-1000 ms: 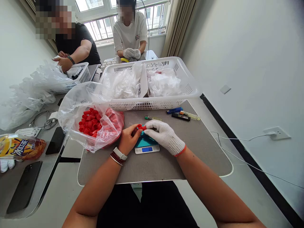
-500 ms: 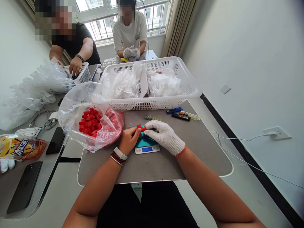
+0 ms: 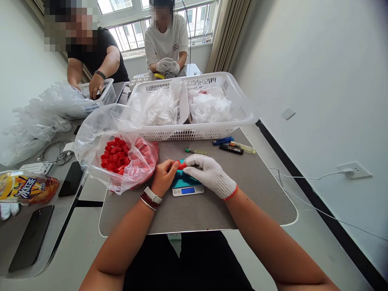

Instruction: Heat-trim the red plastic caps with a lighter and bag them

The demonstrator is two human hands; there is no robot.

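Observation:
My left hand [image 3: 163, 178], bare with a wristwatch and beaded bracelets, pinches a small red plastic cap [image 3: 182, 165] at its left end. The gloved fingertips of my right hand [image 3: 209, 173], in a white knit glove with a red cuff, press against the cap's other end. Both hands are just above a teal piece [image 3: 183, 180] lying on a small digital scale [image 3: 187, 190]. Left of my left hand, a clear plastic bag [image 3: 91, 137] holds many red caps.
A large white plastic basket [image 3: 194, 132] with plastic film stands beyond my hands, with lighters [image 3: 231, 149] lying before it. Phones and a snack bag lie at left. One person reaches into a smaller basket [image 3: 100, 99]; another sits farther back, wearing gloves.
The red cap has dropped slightly toward the scale, and my hands have closed in around it. The co-worker's hand at left has gone deeper into the smaller basket.

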